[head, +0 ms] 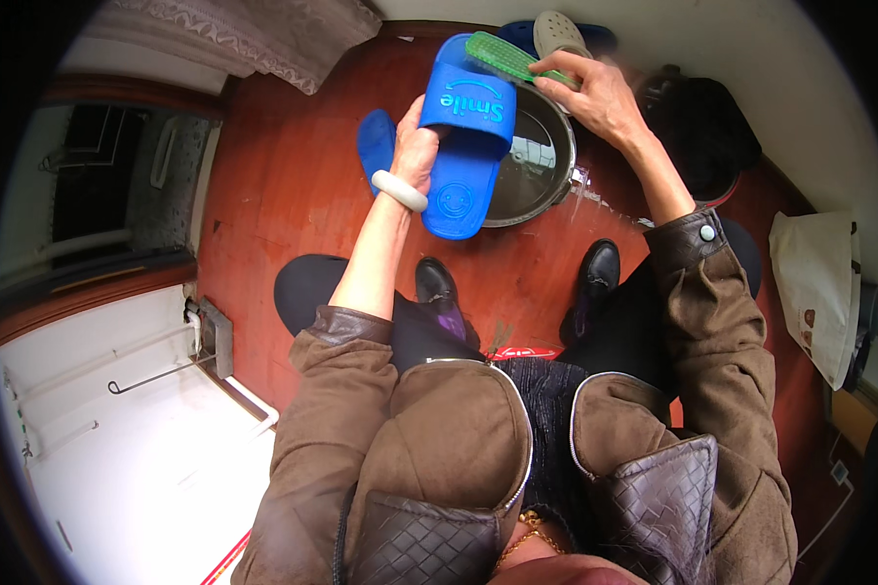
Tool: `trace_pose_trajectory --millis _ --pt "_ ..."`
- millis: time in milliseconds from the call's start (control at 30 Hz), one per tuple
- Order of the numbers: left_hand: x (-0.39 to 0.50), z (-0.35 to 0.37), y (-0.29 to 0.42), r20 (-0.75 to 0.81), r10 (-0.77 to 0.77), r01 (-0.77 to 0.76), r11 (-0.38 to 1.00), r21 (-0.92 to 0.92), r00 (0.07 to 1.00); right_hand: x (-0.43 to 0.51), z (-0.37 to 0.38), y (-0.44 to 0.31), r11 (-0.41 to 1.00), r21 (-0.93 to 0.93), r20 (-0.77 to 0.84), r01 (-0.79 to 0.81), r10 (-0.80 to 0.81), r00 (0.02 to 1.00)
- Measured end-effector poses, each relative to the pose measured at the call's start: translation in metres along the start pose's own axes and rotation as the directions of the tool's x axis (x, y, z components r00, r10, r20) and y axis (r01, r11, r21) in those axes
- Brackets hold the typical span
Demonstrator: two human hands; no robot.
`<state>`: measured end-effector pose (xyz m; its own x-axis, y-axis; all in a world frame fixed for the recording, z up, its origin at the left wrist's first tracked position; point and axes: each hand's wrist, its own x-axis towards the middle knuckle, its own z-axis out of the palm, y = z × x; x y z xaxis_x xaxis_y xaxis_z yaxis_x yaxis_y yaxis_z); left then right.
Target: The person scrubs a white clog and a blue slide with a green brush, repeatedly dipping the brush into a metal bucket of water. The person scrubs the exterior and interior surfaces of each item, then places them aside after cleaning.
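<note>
My left hand (pixel 418 150) holds a blue rubber slide sandal (pixel 459 186) by its side near the strap, its upper side facing me. Between the thumb and fingers of my right hand (pixel 593 91) is the handle of a green plastic brush (pixel 501 57). The brush lies over the sandal's toe end; whether its bristles touch the sandal cannot be told. Below both, a round basin of water (pixel 565 175) stands on the floor, partly covered by the sandal. A second blue sandal (pixel 377 142) rests on the floor to the left of my left wrist.
A beige clog (pixel 556 33) and dark blue footwear (pixel 600 36) lie by the wall beyond the basin. A black bag-like object (pixel 710 131) stands at the right, with a cream bag (pixel 812 285) nearer me. Water is splashed on the reddish floor (pixel 293 183). A lace-edged curtain (pixel 263 36) hangs at upper left.
</note>
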<state>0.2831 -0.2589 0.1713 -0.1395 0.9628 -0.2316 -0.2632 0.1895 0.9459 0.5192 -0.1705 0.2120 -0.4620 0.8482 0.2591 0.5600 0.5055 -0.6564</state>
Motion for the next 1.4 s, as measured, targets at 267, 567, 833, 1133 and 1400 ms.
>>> trace_pose_trajectory --millis 267,567,833,1133,1400 --pt "-0.012 0.008 0.007 0.199 -0.139 0.163 0.98 -0.111 0.97 0.0 0.016 0.014 0.973 -0.226 -0.067 0.053 -0.07 0.995" --pt "-0.01 0.007 0.001 0.157 -0.167 0.187 0.974 -0.129 0.974 -0.004 0.012 0.011 0.997 -0.078 -0.02 -0.004 0.003 1.0" --pt "-0.008 0.001 -0.008 0.034 -0.15 0.143 0.977 0.161 0.988 -0.004 0.012 -0.002 0.958 -0.206 -0.164 -0.199 0.167 0.972" --pt "-0.005 -0.003 -0.021 -0.087 0.064 -0.009 0.852 0.523 0.994 -0.007 0.002 -0.025 0.853 -0.4 -0.141 -0.334 0.303 0.942" --pt "-0.019 0.014 -0.008 -0.112 0.184 0.027 0.414 0.91 0.977 -0.01 0.014 -0.042 0.961 -0.269 0.022 -0.069 0.078 0.997"
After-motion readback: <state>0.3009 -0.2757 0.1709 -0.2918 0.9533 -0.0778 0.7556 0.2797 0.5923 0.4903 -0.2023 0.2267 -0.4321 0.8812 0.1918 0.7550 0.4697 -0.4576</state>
